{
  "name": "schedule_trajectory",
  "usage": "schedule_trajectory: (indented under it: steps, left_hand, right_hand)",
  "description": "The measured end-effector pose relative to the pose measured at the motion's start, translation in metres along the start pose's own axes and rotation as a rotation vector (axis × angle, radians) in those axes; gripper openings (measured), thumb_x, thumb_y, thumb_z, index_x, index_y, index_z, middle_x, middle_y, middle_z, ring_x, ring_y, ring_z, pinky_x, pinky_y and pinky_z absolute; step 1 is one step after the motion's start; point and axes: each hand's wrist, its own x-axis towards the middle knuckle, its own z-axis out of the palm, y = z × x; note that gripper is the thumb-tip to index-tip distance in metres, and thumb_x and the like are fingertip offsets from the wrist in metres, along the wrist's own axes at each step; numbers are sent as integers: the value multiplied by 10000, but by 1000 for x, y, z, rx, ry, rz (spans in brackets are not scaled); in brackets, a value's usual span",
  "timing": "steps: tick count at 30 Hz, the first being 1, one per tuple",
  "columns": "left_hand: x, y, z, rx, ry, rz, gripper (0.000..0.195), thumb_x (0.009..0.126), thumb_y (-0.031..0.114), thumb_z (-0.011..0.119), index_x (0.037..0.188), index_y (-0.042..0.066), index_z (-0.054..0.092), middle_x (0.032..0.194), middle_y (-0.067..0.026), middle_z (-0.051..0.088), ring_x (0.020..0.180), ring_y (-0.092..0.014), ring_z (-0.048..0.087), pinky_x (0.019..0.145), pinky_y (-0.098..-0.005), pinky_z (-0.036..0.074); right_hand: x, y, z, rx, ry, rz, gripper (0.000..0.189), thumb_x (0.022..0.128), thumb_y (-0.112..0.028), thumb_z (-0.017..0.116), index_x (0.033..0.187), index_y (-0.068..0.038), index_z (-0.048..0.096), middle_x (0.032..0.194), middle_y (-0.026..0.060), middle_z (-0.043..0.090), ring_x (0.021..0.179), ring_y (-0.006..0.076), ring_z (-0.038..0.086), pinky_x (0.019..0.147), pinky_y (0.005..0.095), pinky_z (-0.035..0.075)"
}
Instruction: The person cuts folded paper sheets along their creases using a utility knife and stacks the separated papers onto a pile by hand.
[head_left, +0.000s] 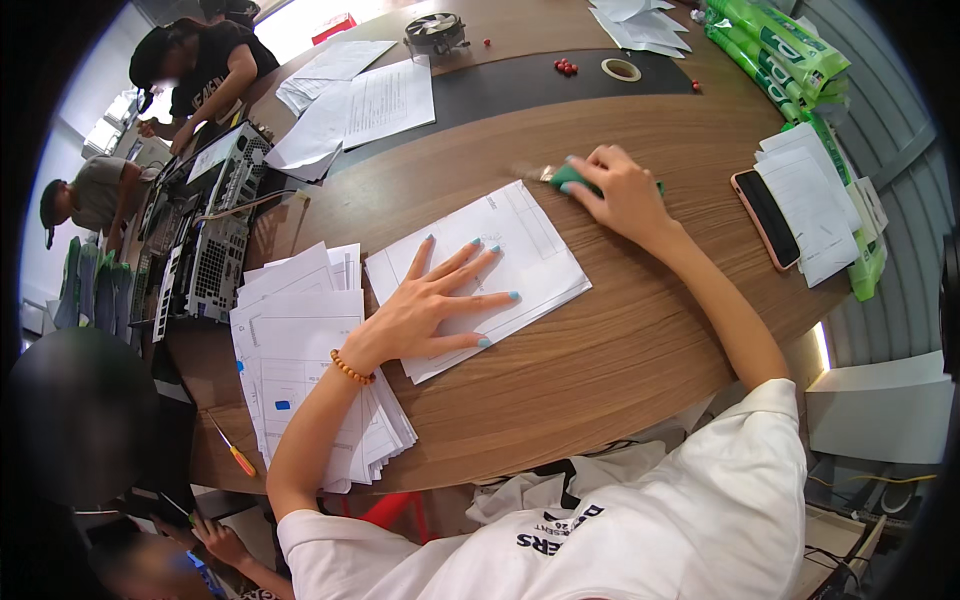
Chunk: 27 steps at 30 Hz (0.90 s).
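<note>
My left hand (420, 311) lies flat with its fingers spread on a small stack of printed paper sheets (536, 274), gripping nothing. A beaded bracelet (351, 369) circles that wrist. Beyond the sheets' upper right corner, my right hand (626, 196) grips a green-handled brush (568, 178) low over the wooden table (660, 322). The brush's tip points left and is blurred. Under my left forearm spreads a larger loose pile of printed sheets (300, 330), some with blue marks.
A screwdriver (241, 459) and an opened computer case (217, 232) are at left, with people nearby. Papers (390, 101), a CPU cooler fan (435, 34), red berry-like pieces (566, 67) and a tape roll (621, 70) lie farther back. A phone (765, 219) and green packages (795, 56) are right.
</note>
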Motion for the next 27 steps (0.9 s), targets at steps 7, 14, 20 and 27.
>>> schedule_trajectory:
  steps: [7, 14, 20, 27]
  left_hand:
    - [1, -7, 4, -126, 40, -19, 561, 828, 402, 523, 1362, 281, 399, 1483, -107, 209, 1373, -316, 155, 1094, -545, 17]
    - [-4, -16, -3, -403, 312, 12, 646, 847, 318, 486, 1436, 215, 241, 1513, -105, 64, 1386, -336, -15, 1097, -521, -6]
    - [-5, -14, -5, -262, 519, 186, 649, 894, 389, 460, 1434, 117, 224, 1501, -150, 87, 1386, -329, 21, 1111, -477, 43]
    - [-26, 23, -73, -125, 647, 178, 610, 851, 238, 566, 1390, 106, 313, 1450, -140, 258, 1345, -291, 229, 1098, -410, 219]
  right_hand:
    - [-14, -4, -17, -148, 361, -135, 394, 794, -248, 661, 1051, 43, 591, 903, 109, 604, 808, 247, 584, 663, 346, 484]
    - [-2, -47, -10, 863, -470, 497, 463, 740, -253, 711, 1069, 42, 573, 783, 124, 651, 686, 234, 614, 674, 338, 488]
    - [46, -61, 13, 266, -50, -235, 625, 656, -287, 777, 1130, 20, 509, 984, 159, 601, 941, 294, 555, 826, 378, 456]
    - [108, -61, 33, 191, -990, -82, 618, 519, -280, 835, 1014, -15, 577, 897, 139, 617, 794, 261, 586, 685, 348, 473]
